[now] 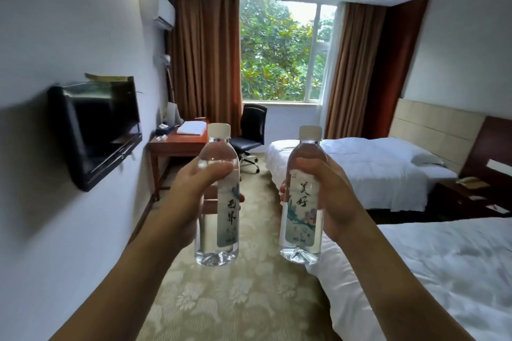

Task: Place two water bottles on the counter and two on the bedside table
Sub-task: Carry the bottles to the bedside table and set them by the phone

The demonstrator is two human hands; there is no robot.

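I hold two clear water bottles with white caps upright in front of me. My left hand (194, 191) grips the left bottle (217, 230) around its middle. My right hand (332, 196) grips the right bottle (300, 227) the same way. Both bottles carry pale printed labels and look full. A dark wooden bedside table (465, 201) stands at the right between the two beds, with a telephone on it. A reddish wooden desk (177, 144) stands against the left wall near the window.
A wall-mounted TV (97, 130) juts out on the left. A black office chair (250, 133) sits by the desk. Two white beds, the far bed (360, 166) and the near bed (443, 271), fill the right side. A patterned carpet aisle (235, 299) runs ahead.
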